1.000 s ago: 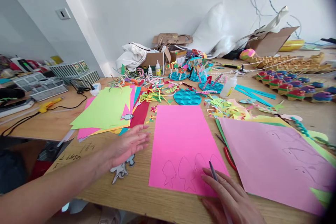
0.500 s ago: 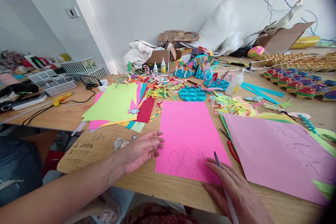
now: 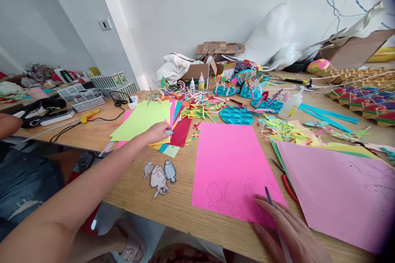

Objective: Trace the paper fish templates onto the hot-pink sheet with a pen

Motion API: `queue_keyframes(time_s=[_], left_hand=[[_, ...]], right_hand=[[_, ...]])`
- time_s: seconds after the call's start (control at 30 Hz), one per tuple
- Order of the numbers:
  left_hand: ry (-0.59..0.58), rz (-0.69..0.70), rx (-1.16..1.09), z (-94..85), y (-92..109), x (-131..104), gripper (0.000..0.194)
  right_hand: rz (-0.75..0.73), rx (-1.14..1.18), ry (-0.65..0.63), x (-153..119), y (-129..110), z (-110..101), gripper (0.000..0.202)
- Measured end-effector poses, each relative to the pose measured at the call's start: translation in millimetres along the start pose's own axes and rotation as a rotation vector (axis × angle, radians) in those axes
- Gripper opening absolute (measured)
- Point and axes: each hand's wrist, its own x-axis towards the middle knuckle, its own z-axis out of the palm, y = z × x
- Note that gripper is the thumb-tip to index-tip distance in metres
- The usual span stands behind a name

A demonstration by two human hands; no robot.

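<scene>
My left hand (image 3: 158,131) reaches over the stack of coloured paper (image 3: 142,117), its fingers closed at a small grey paper fish cutout (image 3: 169,132) on the stack's near corner. My right hand (image 3: 286,224) rests on the lower right of a bright pink sheet (image 3: 226,152) and holds a grey pen (image 3: 269,196) between its fingers, tip up and away from the paper. Several pencilled fish outlines (image 3: 233,197) run along the sheet's near edge; my right hand partly covers those on the right. More fish cutouts (image 3: 159,177) lie on the wood left of the sheet.
Red-handled scissors or pliers (image 3: 290,189) are partly under a pale pink sheet (image 3: 336,197) with fish drawings. Behind are paper scraps (image 3: 286,129), a blue moulded disc (image 3: 236,115) and glue bottles (image 3: 291,104). Another person's denim-clad leg (image 3: 24,181) is at the left.
My left hand has moved from the pink sheet's left edge up and left to the fish cutout on the paper stack. My right hand stays on the sheet with the pen. The view has shifted left.
</scene>
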Motion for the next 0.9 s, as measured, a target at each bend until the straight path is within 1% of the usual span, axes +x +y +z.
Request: queue_keyframes(time_s=[0.1,0.27,0.4,0.5,0.6,0.67,0.7,0.77,0.8,0.9], left_hand=[[-0.050,0.029,0.079,3.9,-9,13,0.021],[-0.100,0.065,0.120,3.9,-10,25,0.019],[-0.093,0.060,0.089,0.0,-6,26,0.019],[-0.091,0.051,0.020,-9.1,2,21,0.018],[-0.060,0.046,-0.074,-22.5,20,6,0.024],[-0.043,0.065,-0.142,-28.2,39,-9,0.029],[-0.036,0.084,-0.204,-28.7,50,-17,0.029],[-0.059,0.114,-0.552,-24.4,73,-36,0.023],[-0.087,0.113,-0.676,-20.0,83,-45,0.022],[-0.134,0.056,-0.872,-2.9,108,-68,0.014]], right_hand=[[0.016,0.005,-0.010,0,-2,-1,0.036],[0.077,0.036,-0.048,3,-6,-4,0.033],[0.110,0.101,-0.065,5,-8,-7,0.031],[0.124,0.137,-0.068,5,-9,-8,0.029],[0.138,0.163,-0.079,3,-9,-7,0.028],[0.145,0.178,-0.084,2,-9,-6,0.028],[0.147,0.183,-0.086,1,-8,-5,0.029],[0.144,0.182,-0.089,1,-8,-4,0.029],[0.136,0.176,-0.089,1,-7,-5,0.029],[0.096,0.170,-0.084,5,-5,-11,0.028]])
